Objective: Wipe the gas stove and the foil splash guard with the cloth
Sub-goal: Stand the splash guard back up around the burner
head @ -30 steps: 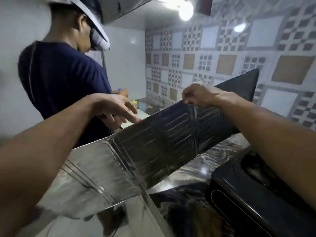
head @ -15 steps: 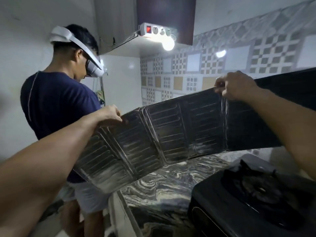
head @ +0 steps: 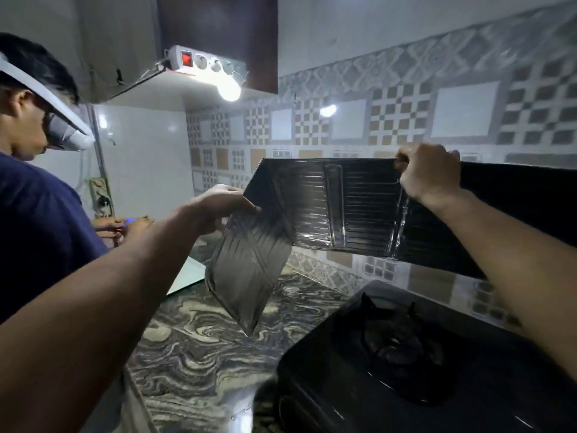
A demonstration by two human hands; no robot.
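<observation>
Ribbed silver foil splash guard [head: 343, 207] runs left–right above the table; left end hangs down. Both hands' fingers — left hand [head: 218, 201], right hand [head: 431, 173] — apparently pinch its edges.

both forearms are bare to the frame edge; no sleeve reaches them. left hand [head: 218, 201] and right hand [head: 429, 173] are ungloved; no ring or watch is visible.

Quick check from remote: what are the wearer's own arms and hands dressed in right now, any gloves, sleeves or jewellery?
Nothing worn that shows: left hand and right hand are gloveless, with no rings, watch or bands visible. Both forearms are uncovered to the frame edge, so no sleeve appears.
</observation>
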